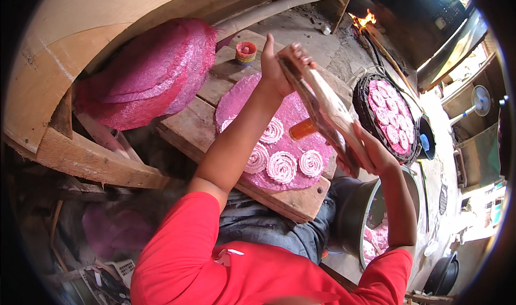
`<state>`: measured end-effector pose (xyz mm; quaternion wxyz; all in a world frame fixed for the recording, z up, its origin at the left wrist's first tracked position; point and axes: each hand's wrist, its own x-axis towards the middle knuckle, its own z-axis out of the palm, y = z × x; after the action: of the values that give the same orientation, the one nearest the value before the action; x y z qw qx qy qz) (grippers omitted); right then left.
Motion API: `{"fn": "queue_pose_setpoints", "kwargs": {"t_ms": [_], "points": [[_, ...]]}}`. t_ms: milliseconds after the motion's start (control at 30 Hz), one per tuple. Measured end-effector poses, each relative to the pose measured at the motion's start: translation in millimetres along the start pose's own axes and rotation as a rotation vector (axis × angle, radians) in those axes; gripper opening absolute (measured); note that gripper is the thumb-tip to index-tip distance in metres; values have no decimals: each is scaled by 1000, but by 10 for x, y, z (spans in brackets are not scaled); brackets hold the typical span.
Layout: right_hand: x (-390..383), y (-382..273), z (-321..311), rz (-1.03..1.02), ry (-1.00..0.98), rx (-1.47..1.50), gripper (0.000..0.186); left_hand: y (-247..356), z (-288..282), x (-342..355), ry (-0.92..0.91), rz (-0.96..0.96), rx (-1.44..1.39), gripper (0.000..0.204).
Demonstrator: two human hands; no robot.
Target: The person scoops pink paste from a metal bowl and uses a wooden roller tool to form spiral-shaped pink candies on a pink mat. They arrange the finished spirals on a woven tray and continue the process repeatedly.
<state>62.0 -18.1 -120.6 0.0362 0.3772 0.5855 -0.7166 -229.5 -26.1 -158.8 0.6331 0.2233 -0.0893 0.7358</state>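
Note:
Both my hands grip a two-handled wooden dough press (328, 109), held tilted above a low wooden table. My left hand (279, 71) is wrapped round its far end with the thumb sticking up, and my right hand (373, 152) is closed round the near end. An orange tube (302, 129) juts from the press toward a round pink mat (242, 99). Several pale pink spiral dough swirls (281, 167) lie on the mat's near side. My left forearm hides part of the mat and some swirls.
A small striped cup (246, 52) stands on the table's far side (220, 84). Shiny pink round mats (156, 71) are stacked at left. To the right are a round dark tray of pink swirls (388, 114) and a large bucket (349, 213) with pink dough. A fire (363, 20) burns behind.

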Motion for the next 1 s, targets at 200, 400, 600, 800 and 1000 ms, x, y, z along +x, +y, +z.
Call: {"fn": "queue_pose_setpoints", "kwargs": {"t_ms": [200,400,600,800,1000], "points": [[164,-117,89,78,145,-370,80,-158,-517,-102,201,135,-104,58],[-37,-323,222,32,326,-490,77,-88,-258,-57,304,86,-162,56],[-135,-402,261,49,318,-472,79,-121,-91,-42,231,152,-121,54],[-103,-343,299,-123,308,-516,80,-64,26,-28,186,199,-66,53],[-195,-210,226,39,453,-414,72,-269,-78,-47,344,121,-88,56]]}}
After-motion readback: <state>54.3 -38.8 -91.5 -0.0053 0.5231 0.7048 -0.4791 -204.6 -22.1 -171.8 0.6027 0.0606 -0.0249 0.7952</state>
